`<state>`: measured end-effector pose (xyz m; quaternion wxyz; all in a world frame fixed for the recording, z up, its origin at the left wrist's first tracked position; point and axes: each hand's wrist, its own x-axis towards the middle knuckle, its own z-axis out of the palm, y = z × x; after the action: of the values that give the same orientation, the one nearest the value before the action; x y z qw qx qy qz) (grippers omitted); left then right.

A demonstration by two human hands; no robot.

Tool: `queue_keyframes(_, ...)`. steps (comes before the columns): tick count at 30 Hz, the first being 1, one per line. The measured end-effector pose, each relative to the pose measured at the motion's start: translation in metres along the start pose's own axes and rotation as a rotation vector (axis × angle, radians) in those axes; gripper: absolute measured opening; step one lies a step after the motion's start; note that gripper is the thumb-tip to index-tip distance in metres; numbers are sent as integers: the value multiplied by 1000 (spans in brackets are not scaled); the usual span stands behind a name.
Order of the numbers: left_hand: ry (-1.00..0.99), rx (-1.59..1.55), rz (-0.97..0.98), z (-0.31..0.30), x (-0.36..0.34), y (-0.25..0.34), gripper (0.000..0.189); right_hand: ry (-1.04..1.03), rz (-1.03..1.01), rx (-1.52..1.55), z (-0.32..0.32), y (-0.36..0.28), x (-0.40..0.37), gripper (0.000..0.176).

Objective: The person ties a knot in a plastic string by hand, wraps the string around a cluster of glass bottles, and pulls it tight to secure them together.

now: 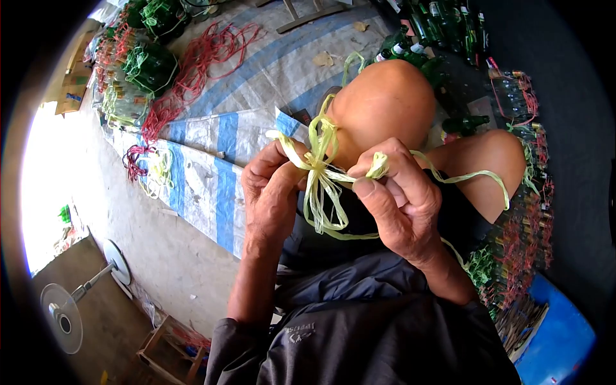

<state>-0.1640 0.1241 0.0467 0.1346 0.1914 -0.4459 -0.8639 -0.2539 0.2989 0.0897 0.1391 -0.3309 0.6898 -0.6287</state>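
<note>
A pale yellow-green plastic string is bunched in a knot with several loops in front of my knees. My left hand pinches strands at the left side of the knot, with one end sticking up past the fingers. To the right, my right hand grips strands that run from the knot, and a small folded tuft pokes out above its thumb. Loose lengths of the string trail over my right thigh and below my right wrist.
A blue-and-white striped tarp covers the ground ahead. Red string lies on it beside bundled green bottles. More green bottles lie at upper right. A blue container is at lower right, a fan at lower left.
</note>
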Motion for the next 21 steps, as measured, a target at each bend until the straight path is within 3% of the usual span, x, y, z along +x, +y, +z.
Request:
queue_keyframes(3, 22, -180, -63, 9, -4, -1, 13, 111, 195, 166, 9, -1, -4, 8)
queue_keyframes(9, -17, -273, -44, -3, -7, -8, 19, 149, -37, -20, 15, 13, 0, 10)
queue_keyframes(16, -69, -537, -41, 1, -9, -4, 16, 71, -93, -239, 9, 0, 16, 15)
queue_keyframes(19, -157, -585, -65, -11, -9, -8, 37, 34, -77, -240, 8, -2, 17, 17)
queue_keyframes(21, -170, -624, -40, -10, -11, -9, 41, 30, -81, -241, 10, -2, 18, 17)
